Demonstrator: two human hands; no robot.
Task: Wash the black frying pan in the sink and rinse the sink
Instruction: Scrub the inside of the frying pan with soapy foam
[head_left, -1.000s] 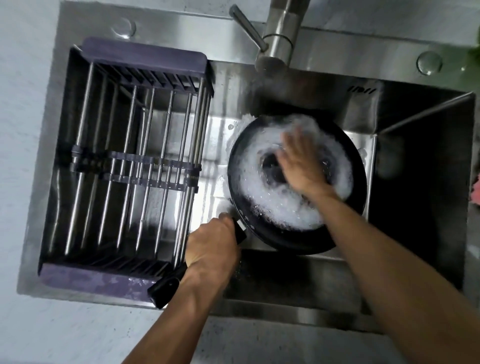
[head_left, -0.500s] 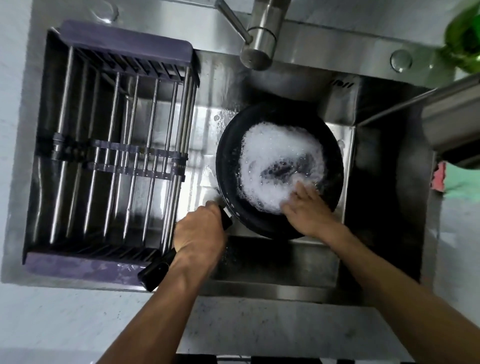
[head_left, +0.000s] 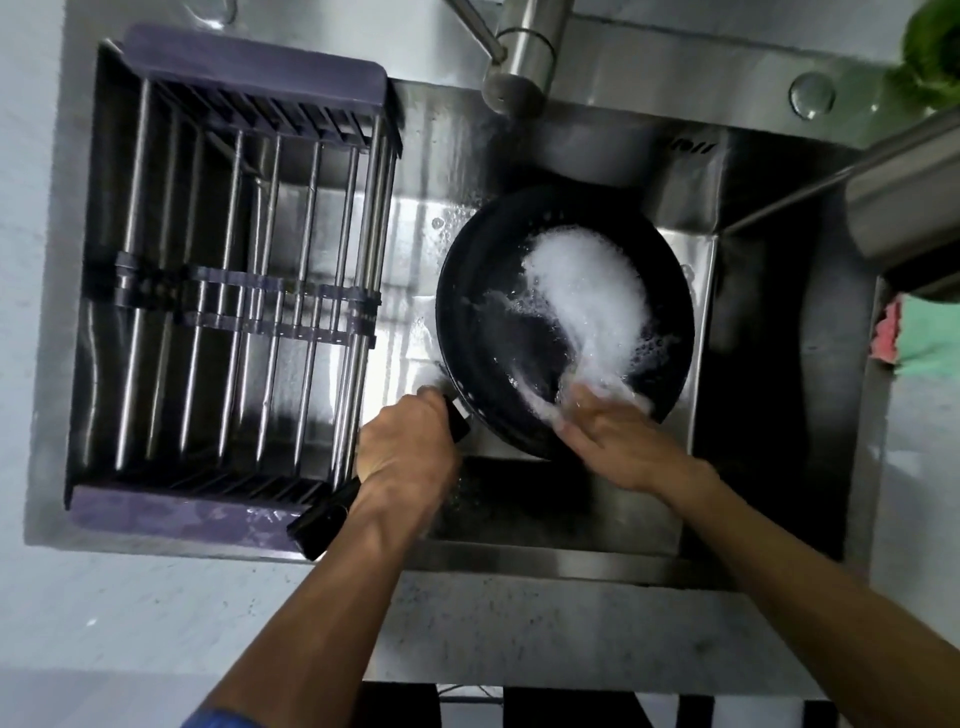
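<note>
The black frying pan (head_left: 483, 291) sits in the steel sink (head_left: 550, 525), right of the middle, with white foam (head_left: 592, 296) spread over its inner right side. My left hand (head_left: 408, 452) grips the pan's black handle (head_left: 322, 525), which points toward the near left. My right hand (head_left: 613, 436) lies flat at the pan's near rim, fingers straight and smeared with foam, rubbing the inside. Its fingertips are blurred by motion.
A purple-framed steel drying rack (head_left: 234, 291) fills the sink's left half. The tap (head_left: 524, 47) hangs above the far edge. At the right stand a steel object (head_left: 904, 208), a green and pink cloth (head_left: 919, 338) and a green thing (head_left: 935, 47).
My right hand slid from the pan's middle to its near rim, pulling the foam toward the right side. My left hand kept its grip on the handle.
</note>
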